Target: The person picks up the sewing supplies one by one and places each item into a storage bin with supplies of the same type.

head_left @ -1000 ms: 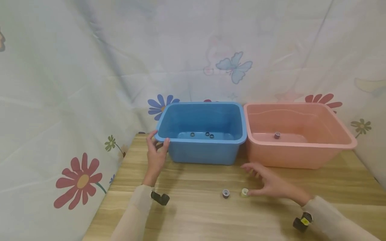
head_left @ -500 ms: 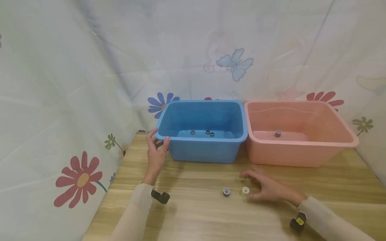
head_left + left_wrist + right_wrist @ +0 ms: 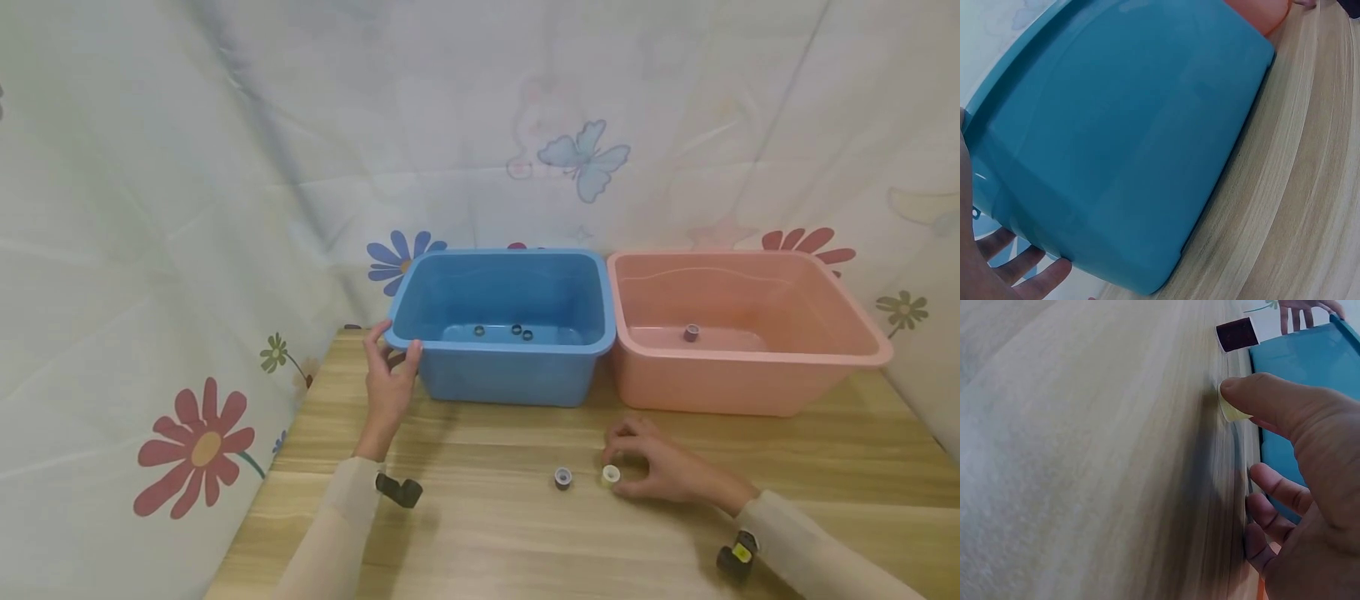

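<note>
The right hand (image 3: 663,471) has drawn its fingers in round the pale yellow spool (image 3: 611,476).

Head: thumb and forefinger pinch the spool, upright on the wood-grain table (image 3: 487,542), axis vertical, hollow end up; a purple-grey spool (image 3: 562,482) stands near it, flower-printed cloth (image 3: 187,150) behind. Left wrist: the left hand (image 3: 975,275) grips the blue bin (image 3: 1122,144) at its corner. Right wrist: the thumb (image 3: 1275,399) hides much of the yellow side.

Left grip (image 3: 985,275) at lower left, fingers spread, a fingertip against end of blue tub (image 3: 1116,144); tub sits on wood-grain bench (image 3: 1291,175), orange-pink tub (image 3: 1265,12) past its far end, sliver of right grip (image 3: 1305,3) at top edge
</note>
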{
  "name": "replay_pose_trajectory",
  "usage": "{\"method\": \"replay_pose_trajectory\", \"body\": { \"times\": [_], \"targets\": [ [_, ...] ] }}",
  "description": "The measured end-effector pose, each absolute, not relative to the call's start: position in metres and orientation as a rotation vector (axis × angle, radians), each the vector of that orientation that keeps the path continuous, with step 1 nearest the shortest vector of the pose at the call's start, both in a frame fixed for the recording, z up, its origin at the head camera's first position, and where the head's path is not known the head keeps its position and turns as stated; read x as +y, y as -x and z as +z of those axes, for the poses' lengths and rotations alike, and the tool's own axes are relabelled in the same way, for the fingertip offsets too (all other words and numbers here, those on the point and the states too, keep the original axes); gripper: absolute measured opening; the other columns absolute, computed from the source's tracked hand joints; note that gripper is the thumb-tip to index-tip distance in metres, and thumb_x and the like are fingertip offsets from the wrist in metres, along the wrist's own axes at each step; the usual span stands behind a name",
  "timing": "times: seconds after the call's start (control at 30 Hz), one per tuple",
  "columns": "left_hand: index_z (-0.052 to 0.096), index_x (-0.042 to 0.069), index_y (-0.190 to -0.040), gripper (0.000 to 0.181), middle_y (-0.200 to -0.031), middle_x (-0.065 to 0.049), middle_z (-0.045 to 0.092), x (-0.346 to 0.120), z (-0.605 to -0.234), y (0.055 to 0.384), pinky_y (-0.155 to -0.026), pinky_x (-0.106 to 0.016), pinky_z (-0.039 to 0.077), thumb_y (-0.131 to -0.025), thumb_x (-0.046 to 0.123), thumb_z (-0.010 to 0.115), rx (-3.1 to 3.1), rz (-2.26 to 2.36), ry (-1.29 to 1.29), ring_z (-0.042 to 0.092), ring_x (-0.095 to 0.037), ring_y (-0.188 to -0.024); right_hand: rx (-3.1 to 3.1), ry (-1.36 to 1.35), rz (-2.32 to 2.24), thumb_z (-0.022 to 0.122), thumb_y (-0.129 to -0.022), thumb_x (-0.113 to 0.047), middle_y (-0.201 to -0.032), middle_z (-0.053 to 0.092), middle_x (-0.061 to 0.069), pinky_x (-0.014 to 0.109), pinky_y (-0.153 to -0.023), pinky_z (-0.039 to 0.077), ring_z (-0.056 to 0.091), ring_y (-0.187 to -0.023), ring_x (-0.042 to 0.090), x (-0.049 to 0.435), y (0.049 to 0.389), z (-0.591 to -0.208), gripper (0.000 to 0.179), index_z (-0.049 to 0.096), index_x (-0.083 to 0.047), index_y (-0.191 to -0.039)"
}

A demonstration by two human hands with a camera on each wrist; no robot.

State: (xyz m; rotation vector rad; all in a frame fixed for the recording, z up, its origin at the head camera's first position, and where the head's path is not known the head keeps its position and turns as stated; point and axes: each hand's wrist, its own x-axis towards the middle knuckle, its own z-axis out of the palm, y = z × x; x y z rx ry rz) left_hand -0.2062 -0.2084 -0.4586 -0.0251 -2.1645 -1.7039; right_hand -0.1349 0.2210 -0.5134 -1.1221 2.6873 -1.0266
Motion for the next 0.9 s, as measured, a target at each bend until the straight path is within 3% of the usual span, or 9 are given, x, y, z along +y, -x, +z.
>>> {"method": "replay_pose_trajectory", "body": {
  "times": [0.5, 0.9],
  "targets": [
    [0.031, 0.029, -0.151, 0.063, -0.145, -0.019, 0.051, -0.2077, -0.4572, 0.2064, -0.093, -0.057, 0.052, -0.1, 0.043, 0.066, -2.165, -1.718, 0.006, 0.059, -0.039, -0.122, 2.72, 1.159, -1.043, 0.089, -0.079, -0.023, -0.118, 0.057, -0.005, 0.049, -0.095, 0.045, 0.048, -0.114, 0.019, 0.2201, 0.1363, -0.5141, 0.032, 0.069, -0.035, -0.101],
    [0.03, 0.03, -0.151, 0.065, -0.148, -0.019, 0.05, -0.2075, -0.4547, 0.2045, -0.094, -0.057, 0.052, -0.099, 0.046, 0.066, -2.178, -1.719, -0.002, 0.058, -0.039, -0.123, 2.699, 1.222, -1.283, 0.089, -0.076, -0.007, -0.114, 0.06, -0.005, 0.034, -0.089, 0.051, 0.056, -0.106, 0.012, 0.2228, 0.1359, -0.5055, 0.041, 0.069, -0.03, -0.104]
  ]
}}
